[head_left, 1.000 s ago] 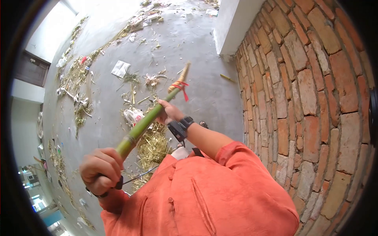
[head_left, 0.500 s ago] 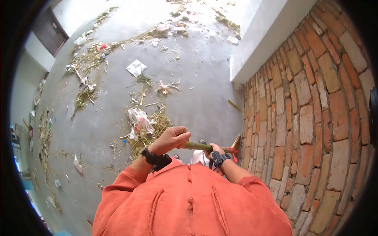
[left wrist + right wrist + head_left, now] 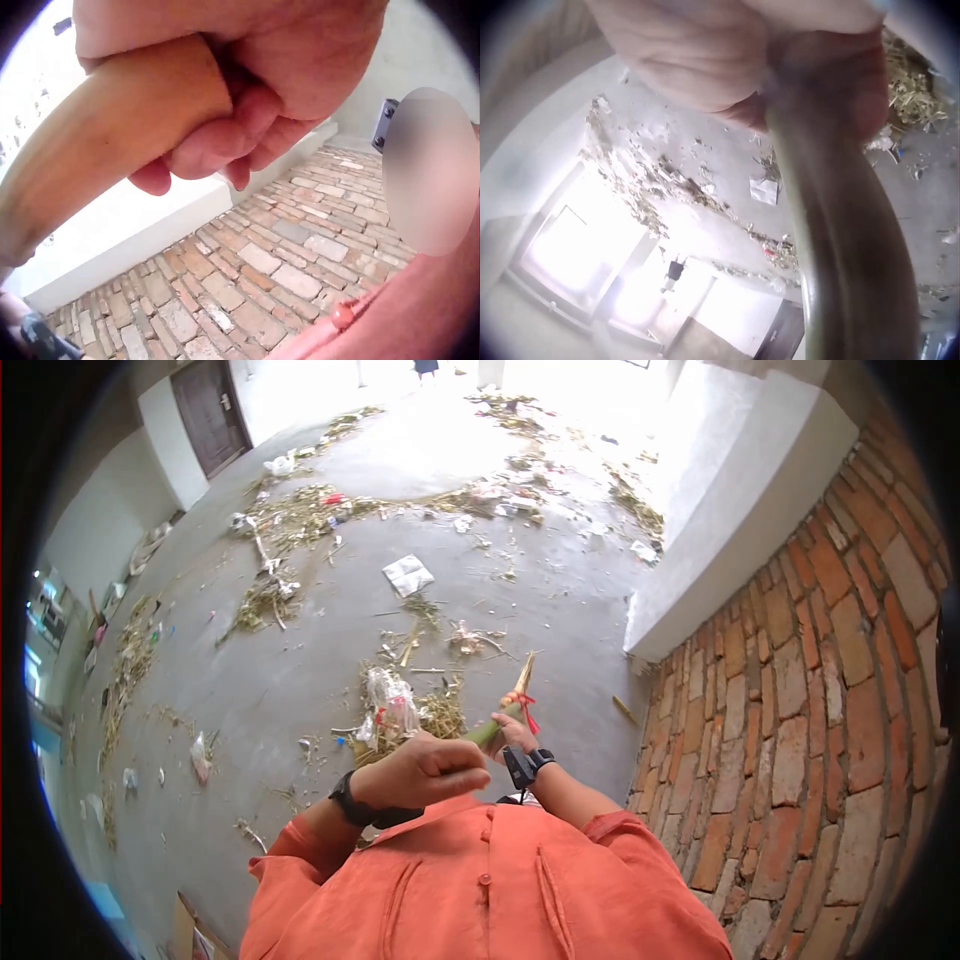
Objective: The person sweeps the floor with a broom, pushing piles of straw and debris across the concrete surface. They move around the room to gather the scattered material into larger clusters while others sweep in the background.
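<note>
Near the frame's centre, the left hand (image 3: 425, 768) curls its fingers round the green pole's (image 3: 483, 735) end; the right hand (image 3: 516, 733) grips it beside the red ribbon (image 3: 529, 712).

Left hand (image 3: 425, 770), right hand (image 3: 514, 731) curled

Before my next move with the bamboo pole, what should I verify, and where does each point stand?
1. Left hand closed round the near end of the bamboo pole: ok.
2. Right hand gripping the pole close to the red ribbon: ok.
3. Pale tip apart from the brick wall: ok.
4. Ribbon's tie tight: cannot tell.
5. Floor ahead free of straw and plastic bag: not ok, both lie there.
</note>
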### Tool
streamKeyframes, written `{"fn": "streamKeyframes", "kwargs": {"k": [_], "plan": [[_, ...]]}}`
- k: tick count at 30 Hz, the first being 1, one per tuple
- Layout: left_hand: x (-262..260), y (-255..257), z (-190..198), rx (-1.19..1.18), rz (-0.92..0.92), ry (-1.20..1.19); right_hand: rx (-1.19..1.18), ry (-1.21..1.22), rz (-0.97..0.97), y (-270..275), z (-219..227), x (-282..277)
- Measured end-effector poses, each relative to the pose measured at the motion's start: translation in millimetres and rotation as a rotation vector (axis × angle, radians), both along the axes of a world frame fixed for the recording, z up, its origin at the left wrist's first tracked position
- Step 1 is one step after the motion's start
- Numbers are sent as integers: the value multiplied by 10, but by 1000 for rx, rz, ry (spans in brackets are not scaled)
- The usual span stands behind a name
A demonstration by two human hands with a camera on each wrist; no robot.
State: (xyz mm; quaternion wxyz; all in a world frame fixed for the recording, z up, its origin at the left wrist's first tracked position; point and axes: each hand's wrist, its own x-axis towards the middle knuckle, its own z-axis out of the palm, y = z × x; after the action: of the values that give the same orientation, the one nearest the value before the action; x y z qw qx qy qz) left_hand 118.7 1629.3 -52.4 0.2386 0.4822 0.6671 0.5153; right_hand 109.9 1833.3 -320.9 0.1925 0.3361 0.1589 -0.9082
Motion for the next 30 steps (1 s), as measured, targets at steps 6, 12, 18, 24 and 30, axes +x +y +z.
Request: {"fn": "streamKeyframes", "kwargs": {"k": [6, 12, 18, 24, 30], "plan": [[-125, -424, 268, 87, -6, -126, -14, 100, 39, -107, 273, -154], [-465, -340, -224, 413, 106, -485, 71, 2, -59, 115, 448, -11], [-712, 386, -598, 267, 194, -656, 234, -97, -272, 828, 44, 269], [-899, 1499, -993, 36, 58, -734, 210, -239, -325, 1912, -479, 525], [-1160, 2553, -1196, -66, 206, -787, 169, -369, -349, 2699, -652, 216]]}}
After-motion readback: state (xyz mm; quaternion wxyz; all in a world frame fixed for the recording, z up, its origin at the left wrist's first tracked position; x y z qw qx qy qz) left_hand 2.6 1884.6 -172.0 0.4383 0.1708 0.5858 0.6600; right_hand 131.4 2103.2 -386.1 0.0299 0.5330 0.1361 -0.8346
